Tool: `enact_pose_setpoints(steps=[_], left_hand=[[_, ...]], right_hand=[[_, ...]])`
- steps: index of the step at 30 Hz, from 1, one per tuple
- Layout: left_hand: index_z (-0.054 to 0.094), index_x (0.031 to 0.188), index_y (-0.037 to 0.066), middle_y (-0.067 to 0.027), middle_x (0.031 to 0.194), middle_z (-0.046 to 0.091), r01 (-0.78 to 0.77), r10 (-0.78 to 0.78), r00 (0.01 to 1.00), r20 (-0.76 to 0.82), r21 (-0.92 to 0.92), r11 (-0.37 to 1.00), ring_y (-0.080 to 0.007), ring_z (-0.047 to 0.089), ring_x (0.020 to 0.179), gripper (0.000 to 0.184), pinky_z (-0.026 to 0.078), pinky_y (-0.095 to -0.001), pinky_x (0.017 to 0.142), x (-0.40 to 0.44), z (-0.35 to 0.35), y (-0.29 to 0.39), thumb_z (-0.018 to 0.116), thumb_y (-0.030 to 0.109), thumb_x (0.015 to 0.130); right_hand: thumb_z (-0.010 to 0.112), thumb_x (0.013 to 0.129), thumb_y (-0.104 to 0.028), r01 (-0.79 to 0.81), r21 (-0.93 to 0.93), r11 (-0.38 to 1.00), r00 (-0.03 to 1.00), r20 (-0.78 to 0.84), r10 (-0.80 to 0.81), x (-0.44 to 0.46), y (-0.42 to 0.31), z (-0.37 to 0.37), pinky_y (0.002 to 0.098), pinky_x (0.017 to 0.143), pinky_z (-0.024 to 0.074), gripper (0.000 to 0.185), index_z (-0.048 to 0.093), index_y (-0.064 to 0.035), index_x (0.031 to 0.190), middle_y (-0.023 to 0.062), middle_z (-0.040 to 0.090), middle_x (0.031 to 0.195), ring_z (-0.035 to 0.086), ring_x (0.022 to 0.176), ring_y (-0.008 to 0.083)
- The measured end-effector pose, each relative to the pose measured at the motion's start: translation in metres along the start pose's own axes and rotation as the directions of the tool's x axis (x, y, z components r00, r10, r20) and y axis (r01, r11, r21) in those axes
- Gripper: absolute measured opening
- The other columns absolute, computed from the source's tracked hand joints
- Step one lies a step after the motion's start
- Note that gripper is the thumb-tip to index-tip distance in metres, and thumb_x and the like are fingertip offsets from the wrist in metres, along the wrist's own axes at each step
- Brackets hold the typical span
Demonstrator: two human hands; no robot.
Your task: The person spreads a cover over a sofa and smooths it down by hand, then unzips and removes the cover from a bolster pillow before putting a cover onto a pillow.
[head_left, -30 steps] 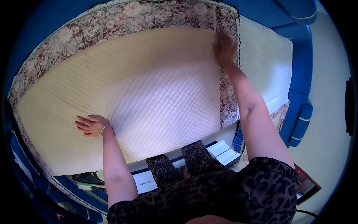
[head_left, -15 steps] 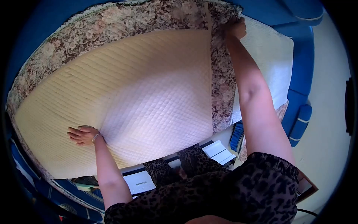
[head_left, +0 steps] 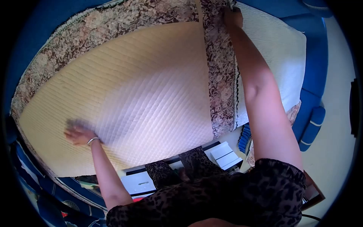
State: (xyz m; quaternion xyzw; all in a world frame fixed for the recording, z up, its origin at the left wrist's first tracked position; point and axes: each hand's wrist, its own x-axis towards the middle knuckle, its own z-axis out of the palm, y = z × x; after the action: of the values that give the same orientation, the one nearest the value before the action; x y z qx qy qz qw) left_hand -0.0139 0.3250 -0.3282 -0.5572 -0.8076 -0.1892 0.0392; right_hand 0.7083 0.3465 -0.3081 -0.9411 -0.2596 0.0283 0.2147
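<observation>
A cream quilted cover (head_left: 151,75) with a wide brown floral border (head_left: 221,79) is spread out in front of me. My left hand (head_left: 78,134) is over its left part, palm down, fingers spread and somewhat blurred; a bracelet is on that wrist. At the far right corner, my right hand (head_left: 233,17) is closed on the floral border near its dark trimmed edge. The fingertips there are partly hidden. Beneath and to the right of the border lies a white textured sheet (head_left: 272,56).
A blue sofa (head_left: 314,64) surrounds the covers, with a blue bolster (head_left: 313,128) at the right. Close to my legs is a white-topped table (head_left: 141,182) with dark edges. Blue striped fabric (head_left: 87,200) lies at lower left, and pale floor (head_left: 336,94) runs along the right.
My right hand, still holding the border, has moved slightly away and left, and the cover's right edge has shifted left. More white sheet shows. My left hand has moved slightly left.
</observation>
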Motion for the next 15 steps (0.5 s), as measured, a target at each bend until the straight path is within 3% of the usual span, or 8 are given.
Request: enact_pose_setpoints(steps=[1,2,3,5,8,11,12,15], left_hand=[[0.034,0.145,0.018,-0.0101,0.150,0.031,-0.072,0.070,0.997,-0.017,-0.196,0.978,-0.0292,0.026,0.139,0.057,0.020,-0.0572,0.108,-0.006,-0.005,0.030,0.034,0.045,0.095],[0.030,0.147,0.019,-0.0100,0.152,0.027,-0.205,0.216,0.969,0.124,-0.092,0.974,-0.0294,0.022,0.140,0.060,0.017,-0.0553,0.110,-0.012,-0.013,0.071,0.036,0.047,0.094],[0.026,0.148,0.020,-0.0099,0.154,0.023,-0.342,0.332,0.903,0.273,-0.009,0.939,-0.0296,0.018,0.142,0.063,0.014,-0.0535,0.112,-0.021,-0.015,0.116,0.037,0.049,0.093],[0.026,0.148,0.020,-0.0105,0.155,0.019,-0.438,0.417,0.858,0.299,0.003,0.899,-0.0323,0.014,0.143,0.067,0.011,-0.0534,0.112,-0.048,0.010,0.176,0.040,0.051,0.091],[0.026,0.148,0.019,-0.0105,0.155,0.019,-0.383,0.378,0.875,0.303,-0.047,0.923,-0.0339,0.013,0.143,0.068,0.010,-0.0541,0.112,-0.063,0.028,0.223,0.040,0.051,0.090],[0.026,0.148,0.019,-0.0106,0.155,0.018,-0.372,0.381,0.879,0.285,-0.089,0.924,-0.0351,0.013,0.142,0.069,0.010,-0.0547,0.112,-0.064,0.033,0.221,0.041,0.052,0.089],[0.026,0.148,0.019,-0.0109,0.155,0.018,-0.374,0.381,0.881,0.279,-0.080,0.924,-0.0352,0.014,0.142,0.069,0.010,-0.0549,0.112,-0.063,0.035,0.221,0.041,0.051,0.089],[0.025,0.148,0.019,-0.0111,0.155,0.018,-0.388,0.389,0.882,0.267,-0.058,0.920,-0.0343,0.014,0.142,0.069,0.012,-0.0551,0.111,-0.068,0.037,0.221,0.042,0.050,0.089]], right_hand=[[0.053,0.088,-0.044,0.002,0.107,0.994,0.999,0.034,-0.006,0.007,0.005,0.002,0.0492,0.081,0.0492,0.046,0.055,-0.0038,0.109,0.0200,0.065,0.109,0.063,0.100,0.0348],[0.057,0.086,-0.044,-0.028,0.279,0.960,0.994,0.112,-0.003,0.007,-0.013,-0.012,0.0438,0.073,0.0520,0.044,0.060,-0.0023,0.101,0.0158,0.064,0.107,0.064,0.094,0.0299],[0.060,0.085,-0.032,0.006,0.377,0.926,0.995,0.087,-0.042,0.014,-0.025,-0.009,0.0451,0.078,0.0497,0.039,0.056,-0.0015,0.108,0.0189,0.060,0.112,0.060,0.100,0.0322],[0.065,0.083,-0.009,0.072,0.549,0.833,0.994,0.027,-0.103,0.029,-0.039,-0.004,0.0476,0.086,0.0450,0.044,0.048,0.0002,0.123,0.0251,0.051,0.121,0.051,0.112,0.0368],[0.063,0.085,-0.015,0.213,0.195,0.957,0.966,-0.188,-0.177,0.036,-0.056,-0.021,0.0495,0.089,0.0400,0.037,0.053,-0.0021,0.118,0.0215,0.054,0.116,0.052,0.104,0.0384],[0.061,0.087,-0.020,0.238,-0.189,0.953,0.902,-0.320,-0.289,0.024,-0.059,-0.015,0.0514,0.093,0.0350,0.031,0.058,-0.0044,0.113,0.0179,0.057,0.111,0.054,0.097,0.0399],[0.057,0.087,-0.023,0.237,-0.239,0.942,0.875,-0.369,-0.314,0.031,-0.051,-0.005,0.0513,0.093,0.0334,0.031,0.057,-0.0052,0.113,0.0149,0.057,0.108,0.052,0.099,0.0402],[0.055,0.087,-0.022,0.073,-0.152,0.986,0.939,-0.322,-0.119,-0.001,-0.087,-0.015,0.0523,0.096,0.0307,0.038,0.052,-0.0048,0.121,0.0167,0.053,0.120,0.046,0.113,0.0399]])
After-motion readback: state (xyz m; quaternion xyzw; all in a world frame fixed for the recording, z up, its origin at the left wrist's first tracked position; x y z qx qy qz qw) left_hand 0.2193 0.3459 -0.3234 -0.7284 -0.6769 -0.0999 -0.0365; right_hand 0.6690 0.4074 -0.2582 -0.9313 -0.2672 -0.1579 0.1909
